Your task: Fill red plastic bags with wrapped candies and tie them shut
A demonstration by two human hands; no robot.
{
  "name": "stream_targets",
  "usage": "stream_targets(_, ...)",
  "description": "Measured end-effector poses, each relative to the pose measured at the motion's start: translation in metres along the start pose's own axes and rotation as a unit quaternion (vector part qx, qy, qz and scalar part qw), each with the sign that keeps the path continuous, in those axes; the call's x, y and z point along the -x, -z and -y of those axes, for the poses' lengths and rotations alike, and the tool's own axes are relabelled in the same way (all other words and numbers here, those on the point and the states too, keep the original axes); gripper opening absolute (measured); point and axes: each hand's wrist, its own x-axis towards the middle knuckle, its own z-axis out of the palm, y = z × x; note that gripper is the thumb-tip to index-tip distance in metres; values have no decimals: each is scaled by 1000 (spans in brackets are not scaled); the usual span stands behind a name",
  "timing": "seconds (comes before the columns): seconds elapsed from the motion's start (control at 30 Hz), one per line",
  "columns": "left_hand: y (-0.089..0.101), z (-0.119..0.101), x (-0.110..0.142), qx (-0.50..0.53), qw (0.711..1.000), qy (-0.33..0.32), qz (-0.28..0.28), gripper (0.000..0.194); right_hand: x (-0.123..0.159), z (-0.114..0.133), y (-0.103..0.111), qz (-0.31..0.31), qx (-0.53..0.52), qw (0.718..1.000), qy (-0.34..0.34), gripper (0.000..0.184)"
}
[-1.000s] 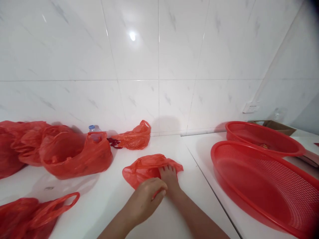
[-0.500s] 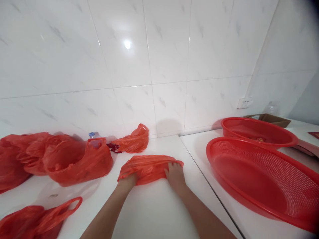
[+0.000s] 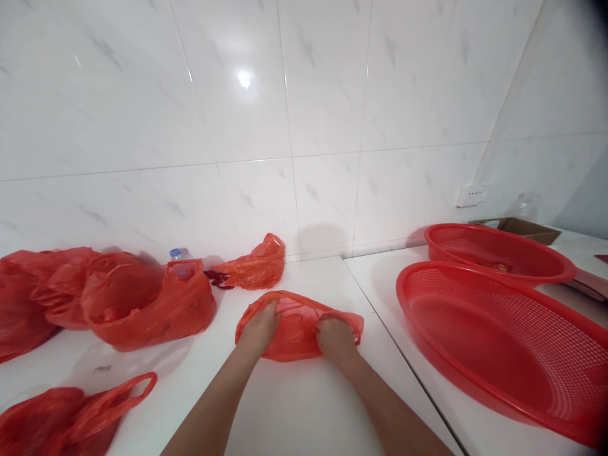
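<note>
In front of me on the white table (image 3: 294, 411) lies a red plastic bag (image 3: 297, 335), its mouth spread apart. My left hand (image 3: 260, 326) reaches into the left side of the mouth; its fingers are mostly hidden by the film. At the right side my right hand (image 3: 335, 335) is closed round the bag's edge, fingers curled. Behind it, against the wall, lies a crumpled red bag (image 3: 259, 266) with a dark red strip at its left. To the left stands a fuller red bag (image 3: 156, 316) with its handle up.
More red bags (image 3: 47, 285) bunch at the far left, and one (image 3: 61, 421) lies near the front left. A blue-capped bottle (image 3: 175, 254) is by the wall. On the right are a red perforated basket (image 3: 475, 342), a red basin (image 3: 498, 250) and a cardboard box (image 3: 527, 229).
The bag, flat and closed before, now gapes between my hands. My left hand has moved up and right into its mouth; my right hand's fingers have curled round the edge.
</note>
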Motion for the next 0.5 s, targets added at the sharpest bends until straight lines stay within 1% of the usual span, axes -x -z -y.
stream_targets(0.1,6,-4,-4,-99,994,10,52,43,2,6,6,-3,34,999,6,22)
stream_targets(0.2,5,-9,-2,-165,981,10,105,65,5,17,10,-16,79,997,10,35)
stream_targets(0.27,2,-10,1,-196,971,24,136,78,7,23,10,-11,115,993,-1,39)
stream_targets(0.3,-1,-10,2,-208,966,35,152,82,7,25,9,-8,125,992,-4,38)
stream_targets(0.37,-5,-8,6,-222,956,55,183,91,7,26,5,-10,121,992,15,33)
stream_targets(0.4,-7,-7,8,-222,953,60,197,94,6,25,2,-16,114,993,33,36)
stream_targets(0.47,-11,-5,12,-211,950,61,224,99,5,21,-5,-15,96,993,61,54)
stream_targets(0.5,-12,-3,14,-201,950,57,234,100,4,17,-8,-3,87,994,62,64)
